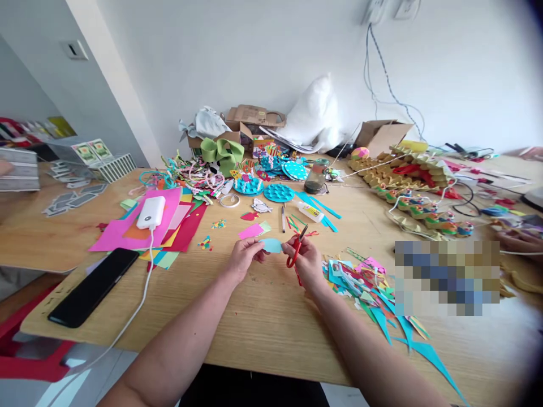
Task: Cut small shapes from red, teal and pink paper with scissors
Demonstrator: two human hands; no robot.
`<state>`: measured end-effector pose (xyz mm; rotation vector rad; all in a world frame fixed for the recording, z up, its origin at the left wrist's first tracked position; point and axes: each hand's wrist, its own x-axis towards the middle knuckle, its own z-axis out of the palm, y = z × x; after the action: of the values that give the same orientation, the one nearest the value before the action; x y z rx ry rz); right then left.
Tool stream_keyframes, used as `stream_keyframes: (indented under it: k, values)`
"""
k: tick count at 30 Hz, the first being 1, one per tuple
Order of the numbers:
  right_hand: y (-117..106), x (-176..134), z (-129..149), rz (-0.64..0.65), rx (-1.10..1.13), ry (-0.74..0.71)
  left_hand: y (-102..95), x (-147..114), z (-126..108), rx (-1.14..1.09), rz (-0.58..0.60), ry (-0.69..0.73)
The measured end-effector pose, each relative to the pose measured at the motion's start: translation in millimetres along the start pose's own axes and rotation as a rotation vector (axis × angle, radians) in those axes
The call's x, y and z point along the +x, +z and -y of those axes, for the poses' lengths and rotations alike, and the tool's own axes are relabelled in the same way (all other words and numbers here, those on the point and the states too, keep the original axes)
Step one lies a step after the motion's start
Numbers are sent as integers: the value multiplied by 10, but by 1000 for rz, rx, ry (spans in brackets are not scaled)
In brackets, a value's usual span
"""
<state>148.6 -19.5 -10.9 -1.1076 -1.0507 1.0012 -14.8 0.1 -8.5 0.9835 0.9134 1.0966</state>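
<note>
Between my two hands is a small light-blue paper piece (271, 245). My left hand (246, 257) pinches its left end. Red-handled scissors (296, 251) are held in my right hand (309, 263), their blades pointing up and away from me; the fingertips of that hand also touch the paper's right end. Just beyond lie a pink paper piece (250, 230), a pen (283, 219) and a glue bottle (310, 212). A white fish-shaped cutout (261, 206) and a red paper cutout (250, 216) rest farther back.
Coloured paper sheets (193, 226), a white power bank (151, 212) and a black phone (94, 287) lie left. Paper scraps (365, 282) spread beside my right forearm. A glass jar (316, 176) and blue decorated discs (279, 193) stand behind. Egg-carton crafts (407, 181) fill the right back.
</note>
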Motion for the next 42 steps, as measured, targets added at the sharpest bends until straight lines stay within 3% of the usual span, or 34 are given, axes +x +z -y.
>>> stream_keyframes:
  k: [5, 10, 24, 28, 33, 35, 40, 42]
  values:
    - [-20, 15, -35, -14, -49, -5, -27, 50, 17, 40, -58, 71]
    - [-65, 42, -77, -15, -83, -45, -20, 53, 28, 56, -60, 39]
    - [-93, -9, -168, -186, -428, -285, -43, 40, -8, 230, 80, 26]
    - [-112, -19, -160, -188, -431, -291, -67, 36, 29, 274, 142, 4]
    - [-138, -33, -177, -183, -454, -264, -99, 70, 71, 281, 124, -26]
    - [-149, -40, -196, -176, -437, -246, -132, 100, 46, 257, 66, -34]
    - [-171, -31, -241, -203, -413, -244, -344, 228, -71, 106, -390, 102]
    - [-178, -22, -252, -193, -422, -258, -442, 274, -101, 99, -483, 118]
